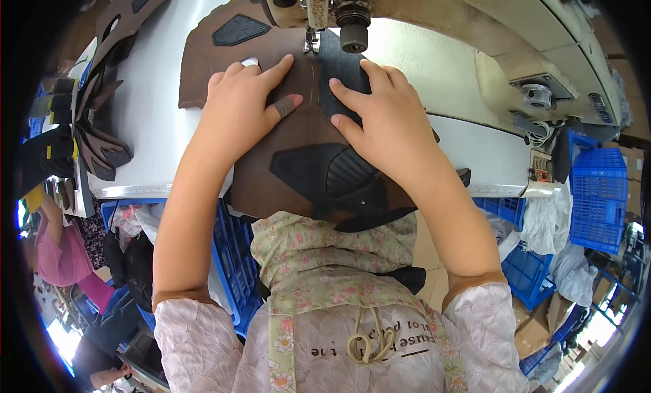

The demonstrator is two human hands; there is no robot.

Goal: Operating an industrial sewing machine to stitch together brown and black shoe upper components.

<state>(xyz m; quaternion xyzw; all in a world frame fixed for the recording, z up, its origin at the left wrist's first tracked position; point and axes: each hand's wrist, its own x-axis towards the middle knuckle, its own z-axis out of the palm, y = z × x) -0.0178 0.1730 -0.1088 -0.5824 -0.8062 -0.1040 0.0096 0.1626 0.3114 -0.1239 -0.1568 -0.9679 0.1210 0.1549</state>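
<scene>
Two bare hands, left hand [241, 105] and right hand [393, 118], lie palm-down on the work. Left hand: fingers spread, thumb apart, gripping nothing, pressing on the large brown leather-like sheet panel [302, 132]. Right hand: fingers parted and bent, closed on nothing, tips resting on the smooth black flat piece [336, 64] along the panel's right side. Overlap between panel and piece cannot be determined.

Position: the panel lies under and in front of the metal presser foot [311, 43] of the worn cream-coloured sewing machine [447, 16]; its near part overhangs the bench edge toward the floral apron [325, 257].

Handling (judged): the panel is light, flexible and moderately stiff, tough rather than fragile. The smooth face may slide easily; the overhang may drag. Hold flat with spread fingertips on both sides of the foot, clear of the needle area. Avoid creasing the black ribbed oval patch [349, 172]. For lifting, grasp the outer edges.

Surface: white, smooth, glossy bench [152, 135], with brown and black cut pieces [102, 152] at left.

Room: blue plastic crates [597, 200] at right, pale tiled floor [434, 284] below, a person in pink [64, 254] at far left
</scene>
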